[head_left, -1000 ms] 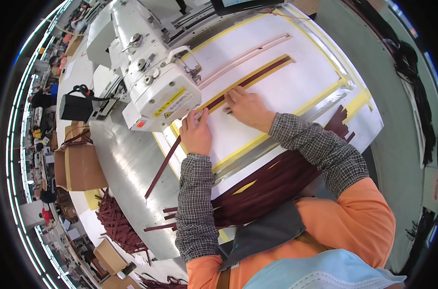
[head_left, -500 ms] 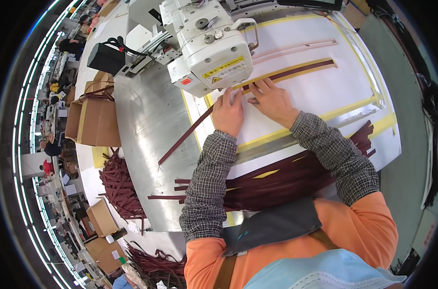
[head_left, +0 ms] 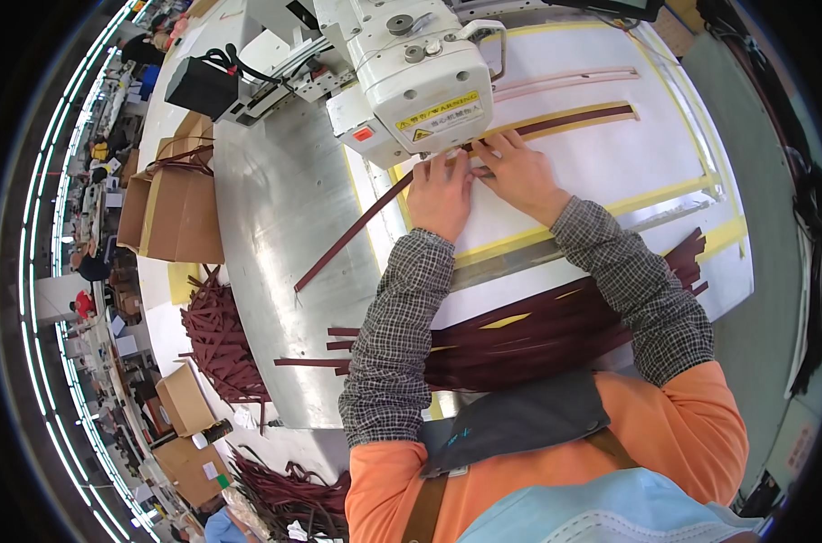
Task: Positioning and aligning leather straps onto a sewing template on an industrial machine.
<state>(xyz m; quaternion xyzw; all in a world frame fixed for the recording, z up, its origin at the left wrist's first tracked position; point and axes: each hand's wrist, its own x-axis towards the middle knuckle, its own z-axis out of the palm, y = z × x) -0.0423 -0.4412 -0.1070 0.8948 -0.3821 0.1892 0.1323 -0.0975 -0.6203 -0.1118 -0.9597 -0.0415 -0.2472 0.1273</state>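
A long maroon strip runs from the steel plate diagonally up under the white sewing machine head into a yellow-edged slot on a white template board. My left hand is just below the machine head, fingers bent over the strip. My right hand is just right of it, with fingers curled and pressed on the strip along the slot; its thumb is near my left fingertips. The exact fingertip contact is partly hidden. A pale pink slot lies farther back on the board.
A bundle of maroon strips lies along the near edge, beneath my forearms. A tangled pile and cardboard boxes are at left, with more strips lower down. Dark material lines the right side. Distant workstations fill the far left.
The view has shifted, so the machine and board sit higher and farther right. My right hand has moved leftward along the strip toward the machine head and my left hand.
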